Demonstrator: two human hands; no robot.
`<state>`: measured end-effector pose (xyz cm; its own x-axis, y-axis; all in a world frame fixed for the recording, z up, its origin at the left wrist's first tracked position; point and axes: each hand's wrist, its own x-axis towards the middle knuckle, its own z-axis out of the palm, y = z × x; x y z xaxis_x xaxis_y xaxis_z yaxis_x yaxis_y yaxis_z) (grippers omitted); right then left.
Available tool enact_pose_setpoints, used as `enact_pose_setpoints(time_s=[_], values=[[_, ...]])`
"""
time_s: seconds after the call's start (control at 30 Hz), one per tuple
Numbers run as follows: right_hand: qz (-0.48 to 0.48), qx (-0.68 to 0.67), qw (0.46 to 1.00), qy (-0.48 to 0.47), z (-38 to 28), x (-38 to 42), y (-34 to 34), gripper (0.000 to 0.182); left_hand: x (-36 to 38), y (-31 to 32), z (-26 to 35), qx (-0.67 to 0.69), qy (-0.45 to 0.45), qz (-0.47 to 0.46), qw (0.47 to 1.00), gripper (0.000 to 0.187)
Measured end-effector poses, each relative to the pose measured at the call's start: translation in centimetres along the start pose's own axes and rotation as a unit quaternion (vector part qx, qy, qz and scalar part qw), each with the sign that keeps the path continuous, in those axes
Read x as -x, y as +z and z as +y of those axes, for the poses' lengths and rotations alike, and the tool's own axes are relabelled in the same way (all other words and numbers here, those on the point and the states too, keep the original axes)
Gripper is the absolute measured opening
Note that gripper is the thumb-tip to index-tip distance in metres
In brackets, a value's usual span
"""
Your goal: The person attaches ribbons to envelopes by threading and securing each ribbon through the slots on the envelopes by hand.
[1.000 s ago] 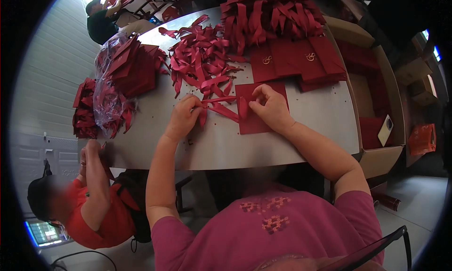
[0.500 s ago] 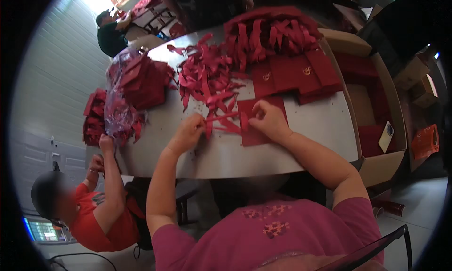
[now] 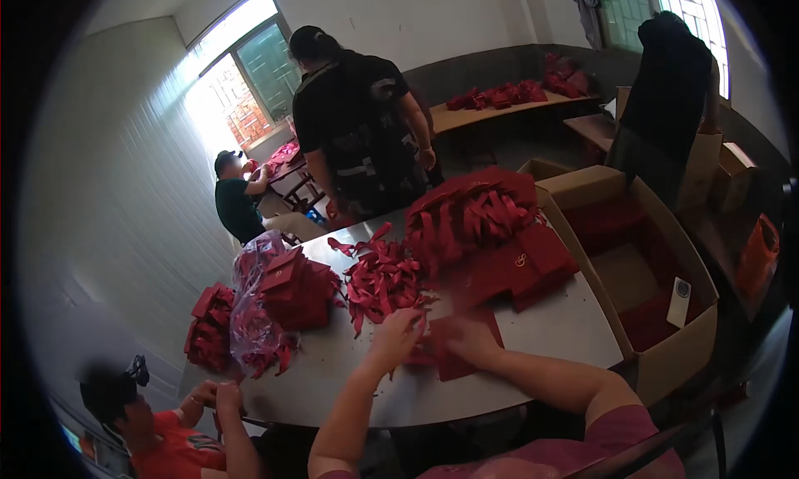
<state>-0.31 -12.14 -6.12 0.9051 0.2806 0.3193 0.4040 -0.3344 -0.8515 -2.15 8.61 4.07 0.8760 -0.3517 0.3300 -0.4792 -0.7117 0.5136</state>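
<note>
A flat dark red pouch [image 3: 468, 364] with red ribbon at its left side lies in front of me near the table's front edge. On the pouch rests my right hand [image 3: 476, 346], its fingers smeared by motion, so their grip does not show. My left hand [image 3: 398, 339] is at the pouch's left, fingers bent together around red ribbon at the near edge of the loose ribbon pile [image 3: 384, 279]. Beyond my right hand lie stacked red pouches [image 3: 528, 267] with a gold emblem, and behind them a heap of pouches with ribbons [image 3: 470, 213].
Left on the metal table [image 3: 549, 333] stand more red stacks [image 3: 295, 292] and clear plastic wrap [image 3: 254, 300]. An open carton [image 3: 678, 346] with a phone [image 3: 679, 302] adjoins the right edge. A co-worker in red [image 3: 166, 429] sits left; a person in black [image 3: 362, 129] stands behind.
The view has tilted up, showing more of the room. Both hands held ribbon apart earlier; now my left hand is closer to the ribbon pile and my right hand lies over the pouch.
</note>
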Motion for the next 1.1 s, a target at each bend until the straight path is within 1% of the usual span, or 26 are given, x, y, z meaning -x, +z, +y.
enact_pose_setpoints(time_s=[0.03, 0.1, 0.17, 0.2, 0.23, 0.27, 0.33, 0.37, 0.4, 0.43, 0.47, 0.53, 0.57, 0.63, 0.67, 0.73, 0.77, 0.83, 0.87, 0.93, 0.97, 1.03, 1.07, 1.1], values=[[0.016, 0.008, 1.000, -0.020, 0.5, 0.1, 0.1, 0.028, -0.2, 1.6, 0.2, 0.000, -0.002, -0.004, 1.000, 0.040], [0.017, 0.000, 0.999, -0.029, 1.0, 0.1, 0.6, 0.028, -1.5, 4.0, -0.3, -0.089, 0.007, -0.050, 0.995, 0.040], [0.026, -0.007, 0.998, -0.048, 1.1, -0.2, 0.5, 0.027, -2.1, 4.7, -1.1, -0.088, 0.014, -0.068, 0.994, 0.043], [0.021, -0.003, 0.999, -0.044, 0.8, 0.0, 0.4, 0.028, -2.3, 4.7, -1.3, -0.083, 0.013, -0.082, 0.993, 0.046], [0.013, 0.000, 0.999, -0.038, 0.2, 0.2, 0.2, 0.028, -2.6, 4.3, -1.4, -0.068, -0.015, -0.093, 0.993, 0.050], [0.017, -0.002, 0.999, -0.045, -0.2, 0.2, -0.1, 0.028, -2.6, 4.0, -1.6, -0.074, -0.011, -0.090, 0.993, 0.050], [-0.044, -0.010, 0.999, -0.006, -1.2, 0.4, -1.1, 0.026, -2.9, 3.5, -1.6, -0.067, -0.017, -0.108, 0.992, 0.053], [-0.044, -0.008, 0.999, -0.010, -1.6, 0.7, -1.3, 0.026, -3.2, 3.1, -1.5, -0.069, -0.016, -0.104, 0.992, 0.053], [-0.051, -0.023, 0.998, -0.014, -2.0, 0.8, -1.5, 0.024, -3.6, 2.4, -0.9, -0.054, -0.082, -0.181, 0.979, 0.049], [-0.058, -0.038, 0.997, -0.016, -2.6, 0.9, -1.7, 0.022, -3.9, 1.5, -0.2, -0.038, -0.149, -0.256, 0.954, 0.046], [-0.057, -0.038, 0.998, -0.016, -3.1, 1.0, -1.9, 0.022, -3.8, 0.8, 0.4, -0.038, -0.147, -0.256, 0.955, 0.046], [-0.060, -0.056, 0.996, -0.046, -4.1, 1.3, -2.5, 0.019, -3.2, -0.5, 1.6, 0.043, -0.107, -0.229, 0.967, 0.045], [-0.061, -0.054, 0.996, -0.045, -4.6, 1.4, -2.8, 0.019, -2.9, -1.0, 2.1, 0.045, -0.106, -0.228, 0.967, 0.045], [-0.034, -0.033, 0.994, -0.103, -5.5, 1.4, -3.1, 0.017, -2.3, -1.9, 2.5, 0.197, -0.179, -0.238, 0.934, 0.041], [-0.037, -0.034, 0.994, -0.102, -5.5, 1.3, -3.1, 0.017, -1.9, -1.7, 2.0, 0.199, -0.182, -0.238, 0.933, 0.041], [-0.027, -0.033, 0.991, -0.125, -5.5, 1.4, -3.1, 0.020, -1.3, -1.3, 1.4, 0.276, -0.142, -0.202, 0.929, 0.039], [-0.028, -0.033, 0.991, -0.124, -5.5, 1.5, -2.9, 0.020, -1.0, -1.3, 1.4, 0.277, -0.143, -0.202, 0.929, 0.039], [0.025, -0.089, 0.986, -0.139, -5.8, 1.6, -2.9, 0.025, -0.8, -2.0, 2.8, 0.291, -0.154, -0.159, 0.931, 0.035], [0.025, -0.087, 0.986, -0.141, -6.2, 1.8, -3.3, 0.025, -0.7, -2.0, 2.2, 0.292, -0.152, -0.158, 0.931, 0.035], [0.061, -0.090, 0.986, -0.125, -7.4, 1.9, -4.6, 0.033, -0.2, -2.3, 0.8, 0.334, -0.161, -0.078, 0.925, 0.034], [0.061, -0.087, 0.986, -0.128, -7.4, 1.5, -4.8, 0.033, 0.0, -2.7, 0.3, 0.334, -0.158, -0.076, 0.926, 0.034], [0.197, -0.063, 0.961, -0.182, -7.2, 0.9, -5.2, 0.046, 0.2, -3.4, 0.1, 0.417, -0.130, 0.065, 0.897, 0.034], [0.196, -0.062, 0.961, -0.184, -7.0, 0.5, -5.2, 0.046, 0.1, -3.5, 0.3, 0.417, -0.129, 0.066, 0.897, 0.034], [0.239, -0.074, 0.954, -0.165, -6.8, 0.1, -5.1, 0.051, 0.0, -3.6, 0.9, 0.423, -0.123, 0.121, 0.890, 0.034]])
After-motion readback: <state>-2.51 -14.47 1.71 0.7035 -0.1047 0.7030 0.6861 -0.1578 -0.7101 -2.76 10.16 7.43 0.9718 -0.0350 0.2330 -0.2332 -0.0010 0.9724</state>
